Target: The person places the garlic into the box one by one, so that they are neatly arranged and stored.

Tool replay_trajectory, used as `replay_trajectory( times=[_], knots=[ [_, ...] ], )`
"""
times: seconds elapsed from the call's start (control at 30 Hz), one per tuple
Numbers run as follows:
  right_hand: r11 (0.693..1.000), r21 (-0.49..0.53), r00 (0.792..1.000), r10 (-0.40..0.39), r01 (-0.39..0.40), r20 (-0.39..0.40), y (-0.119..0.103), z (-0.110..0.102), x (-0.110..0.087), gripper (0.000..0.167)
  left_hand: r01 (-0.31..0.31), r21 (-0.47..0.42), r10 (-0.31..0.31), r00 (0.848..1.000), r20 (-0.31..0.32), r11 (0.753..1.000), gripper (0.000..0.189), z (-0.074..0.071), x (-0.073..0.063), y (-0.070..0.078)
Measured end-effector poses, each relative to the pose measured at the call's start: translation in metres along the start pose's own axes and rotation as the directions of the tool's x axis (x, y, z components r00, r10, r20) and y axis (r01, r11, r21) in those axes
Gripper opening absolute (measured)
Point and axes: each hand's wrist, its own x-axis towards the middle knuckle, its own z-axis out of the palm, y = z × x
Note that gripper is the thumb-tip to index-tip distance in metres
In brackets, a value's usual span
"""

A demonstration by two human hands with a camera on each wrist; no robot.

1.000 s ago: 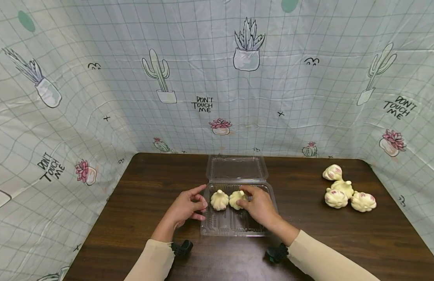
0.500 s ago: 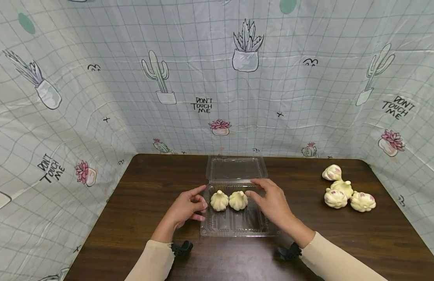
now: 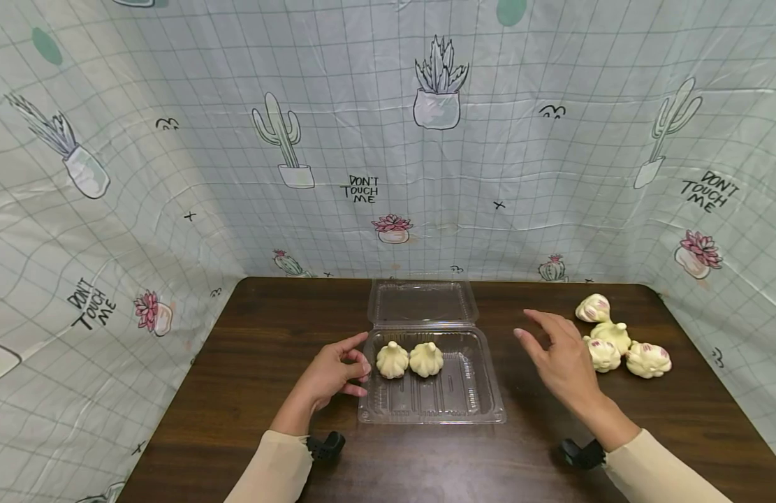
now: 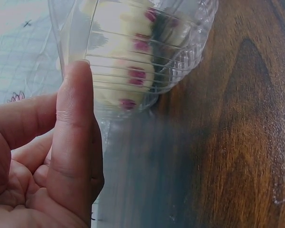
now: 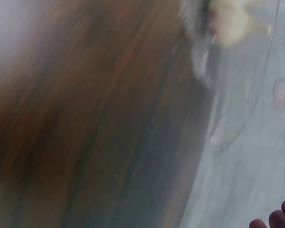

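A clear plastic clamshell box (image 3: 447,402) lies unfolded on the table, its lid (image 3: 422,304) laid back. Two garlic bulbs stand side by side in the rear left of the base: a left bulb (image 3: 392,360) and a right bulb (image 3: 426,359). My left hand (image 3: 330,374) rests at the box's left wall. Its digits look loosely bent; in the left wrist view a straight digit (image 4: 73,123) is up against the plastic. My right hand (image 3: 564,356) holds nothing, fingers spread, between the box and a cluster of garlic bulbs (image 3: 649,360) on the right.
The dark wooden table (image 3: 268,314) backs onto a hanging grid-patterned sheet (image 3: 488,161), with more sheet down both sides. Several bulbs in the cluster touch one another, and one is partly behind my right hand. The right wrist view is blurred by motion.
My right hand has let go of the right garlic bulb in the box and moved right, towards the cluster. The left hand stays at the box's wall.
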Motion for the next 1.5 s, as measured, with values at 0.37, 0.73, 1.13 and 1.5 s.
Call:
replay_trajectory(
  times=[0.37,0.73,1.13,1.5],
  knots=[
    [0.975,-0.073,0.978,0.210,-0.210,-0.009,0.065,-0.047,-0.017,0.052,-0.003,-0.003,0.003,1.000,0.007,1.000,0.069,0.000,0.002,0.000],
    [0.943,-0.135,0.941,0.321,-0.305,0.111,0.086,-0.057,-0.029,0.066,-0.001,-0.008,0.001,1.000,0.004,1.000,0.069,-0.001,0.003,-0.002],
    [0.913,-0.159,0.888,0.405,-0.377,0.217,0.087,-0.055,-0.040,0.083,0.007,-0.005,-0.007,1.000,0.004,1.000,0.070,-0.001,0.002,-0.002],
    [0.964,-0.103,0.932,0.262,-0.244,0.249,0.069,-0.046,-0.046,0.075,0.006,-0.006,-0.006,1.000,0.008,1.000,0.069,-0.001,0.000,0.000]
  ],
)
